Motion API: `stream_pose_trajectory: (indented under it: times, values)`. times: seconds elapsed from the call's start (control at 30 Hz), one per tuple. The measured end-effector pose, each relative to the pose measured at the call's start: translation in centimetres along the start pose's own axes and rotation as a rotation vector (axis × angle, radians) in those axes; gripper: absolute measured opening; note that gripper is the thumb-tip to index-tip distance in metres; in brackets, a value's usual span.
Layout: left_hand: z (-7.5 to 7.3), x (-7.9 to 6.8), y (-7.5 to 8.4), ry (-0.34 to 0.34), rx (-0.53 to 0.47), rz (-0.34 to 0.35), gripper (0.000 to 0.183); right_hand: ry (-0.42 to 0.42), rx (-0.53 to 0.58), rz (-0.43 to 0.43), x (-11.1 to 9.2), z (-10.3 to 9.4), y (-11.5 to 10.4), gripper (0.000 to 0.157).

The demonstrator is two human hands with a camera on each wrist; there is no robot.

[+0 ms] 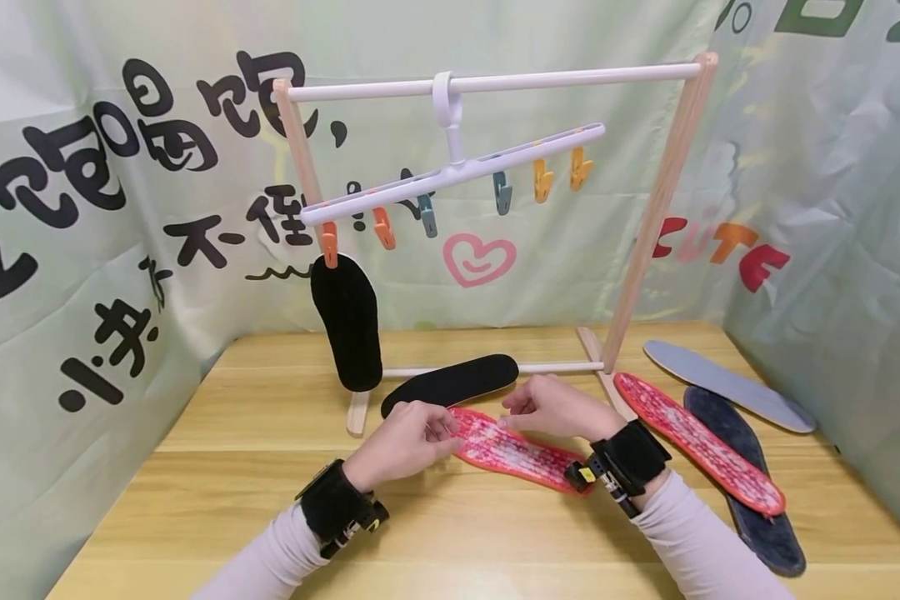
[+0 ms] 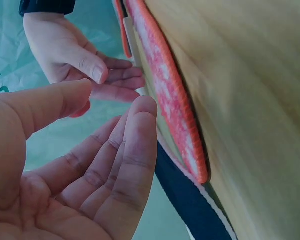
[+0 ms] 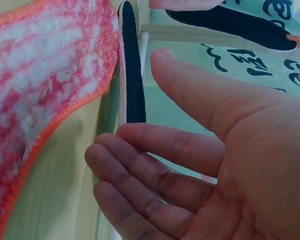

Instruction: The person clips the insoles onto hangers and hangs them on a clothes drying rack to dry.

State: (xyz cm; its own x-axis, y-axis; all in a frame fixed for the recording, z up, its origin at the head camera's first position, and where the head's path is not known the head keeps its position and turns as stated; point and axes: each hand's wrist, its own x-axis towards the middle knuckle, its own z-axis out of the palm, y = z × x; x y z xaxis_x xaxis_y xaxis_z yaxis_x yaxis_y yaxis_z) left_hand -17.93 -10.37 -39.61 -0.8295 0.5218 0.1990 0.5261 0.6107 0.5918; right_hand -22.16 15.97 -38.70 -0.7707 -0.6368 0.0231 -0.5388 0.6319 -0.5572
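A red-and-white fuzzy insole (image 1: 513, 452) with an orange-red edge lies flat on the table between the hands. The left hand (image 1: 405, 442) hovers at its left end; in the left wrist view its thumb and fingers are apart with nothing between them. Above the insole's far edge is the right hand (image 1: 558, 408), fingers loosely bent and holding nothing in the right wrist view. Just behind lies a black insole (image 1: 457, 383), partly hidden by the left hand. Another black insole (image 1: 348, 325) hangs from an orange clip (image 1: 330, 246) at the hanger's left end.
A white hanger (image 1: 453, 173), tilted down to the left, hangs from a wood-and-white rack (image 1: 570, 79). It bears several orange, blue and yellow clips. To the right lie another red insole (image 1: 697, 442), a dark fuzzy insole (image 1: 768, 533) beneath it and a grey-blue insole (image 1: 731, 387).
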Motion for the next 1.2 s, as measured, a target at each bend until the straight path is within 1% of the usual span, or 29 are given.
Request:
stream_pose_trajectory:
  times: [0.17,0.3,0.43,0.57,0.83,0.97,1.07,1.2]
  values:
    - [0.4,-0.1,0.2,0.005,-0.002,-0.01,0.01,-0.017,0.0,0.033,0.0,0.1,-0.2,0.034]
    - [0.8,-0.1,0.3,-0.004,-0.02,-0.043,0.009,-0.018,0.001,0.049,0.0,0.2,-0.1,0.027]
    - [1.3,0.0,0.4,-0.021,-0.028,-0.079,0.009,-0.016,-0.002,0.044,0.0,0.2,-0.1,0.021]
    - [1.7,0.0,0.5,-0.029,-0.035,-0.114,0.012,-0.038,0.007,0.039,0.0,0.4,-0.2,0.015]
    - [2.5,0.0,0.8,-0.059,-0.054,-0.165,0.014,-0.07,0.007,0.075,0.0,0.8,-0.2,0.011]
    - [2.7,-0.1,0.9,-0.074,-0.068,-0.177,0.013,-0.073,0.007,0.066,0.0,0.9,-0.1,0.011]
    - [2.8,-0.1,0.9,-0.07,-0.056,-0.174,0.014,-0.075,0.005,0.058,0.1,1.1,0.0,0.012]
    - [3.0,0.0,1.2,-0.078,-0.056,-0.166,0.014,-0.085,-0.015,0.069,0.0,1.2,-0.1,0.01]
